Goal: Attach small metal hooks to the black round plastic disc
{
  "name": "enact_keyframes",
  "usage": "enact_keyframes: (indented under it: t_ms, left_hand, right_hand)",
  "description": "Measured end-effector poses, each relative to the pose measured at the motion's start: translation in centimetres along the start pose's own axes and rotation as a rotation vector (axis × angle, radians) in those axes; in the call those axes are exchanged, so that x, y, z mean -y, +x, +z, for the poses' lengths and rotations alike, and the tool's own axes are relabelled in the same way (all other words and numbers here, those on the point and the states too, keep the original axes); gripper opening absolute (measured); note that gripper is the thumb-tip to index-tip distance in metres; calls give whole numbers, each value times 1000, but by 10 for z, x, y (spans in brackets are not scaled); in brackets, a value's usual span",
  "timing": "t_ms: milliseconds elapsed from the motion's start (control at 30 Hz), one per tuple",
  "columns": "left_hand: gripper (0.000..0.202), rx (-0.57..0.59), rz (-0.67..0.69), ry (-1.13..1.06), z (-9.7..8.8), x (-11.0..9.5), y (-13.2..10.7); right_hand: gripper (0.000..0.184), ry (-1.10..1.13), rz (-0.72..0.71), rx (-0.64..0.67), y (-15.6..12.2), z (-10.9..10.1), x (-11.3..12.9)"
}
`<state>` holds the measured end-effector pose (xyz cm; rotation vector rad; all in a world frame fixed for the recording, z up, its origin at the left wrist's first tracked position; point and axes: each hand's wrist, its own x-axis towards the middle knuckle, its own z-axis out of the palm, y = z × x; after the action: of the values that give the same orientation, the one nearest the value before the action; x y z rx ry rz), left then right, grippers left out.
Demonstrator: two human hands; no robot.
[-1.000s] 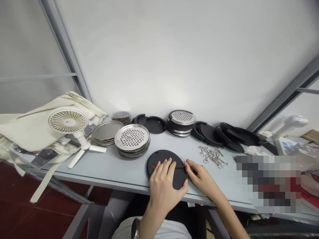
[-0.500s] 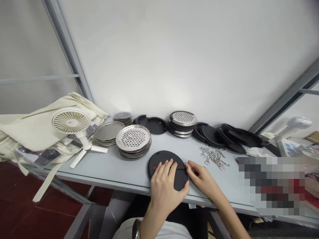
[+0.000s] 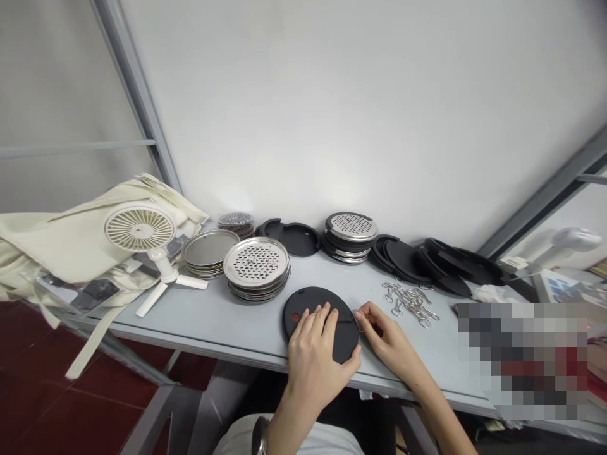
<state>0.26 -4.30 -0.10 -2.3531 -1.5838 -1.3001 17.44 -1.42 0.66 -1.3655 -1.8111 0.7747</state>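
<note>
Black and round, a disc [image 3: 315, 296] lies near the front edge of our table [image 3: 222, 325], our left hand [image 3: 313, 355] clamped over its top and side. Our right hand [image 3: 386, 338] pinches thumb and finger together at its right rim; silvery clips [image 3: 412, 303] and perforated metal plates [image 3: 257, 264] lie beyond.

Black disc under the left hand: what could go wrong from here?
The black disc lies close to the front edge of the table, so a push toward the person might tip it off.
The right hand has its fingertips at the disc's right rim; a slip might jog the disc under the left hand.
Loose metal loops lie near the right hand, so a wide sweep could scatter them.
</note>
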Motion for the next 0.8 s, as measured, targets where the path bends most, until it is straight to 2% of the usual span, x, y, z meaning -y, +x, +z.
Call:
enact_keyframes:
  t_ms: [267,800]
  left_hand:
    - [52,3,5,3,0,0,-1]
    - [53,67,15,-16,-5,-1,-4]
  right_hand:
    - [28,-50,-11,18,-2,-2,2]
    - [35,-58,15,32,-3,-1,1]
